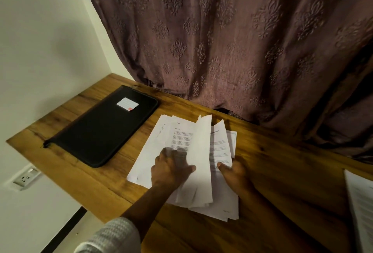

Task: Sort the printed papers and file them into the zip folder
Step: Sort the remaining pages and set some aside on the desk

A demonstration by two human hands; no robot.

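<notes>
Wooden worktop (282,172) stands before a brown curtain (222,41). The zip folder (101,127) lies closed at the left, and the printed papers (201,147) beside it are fanned loose, probably for sorting. The left hand (171,170) presses them flat, grip spread but blurred. The right hand (236,174) pinches some sheets, thumb on top.
</notes>
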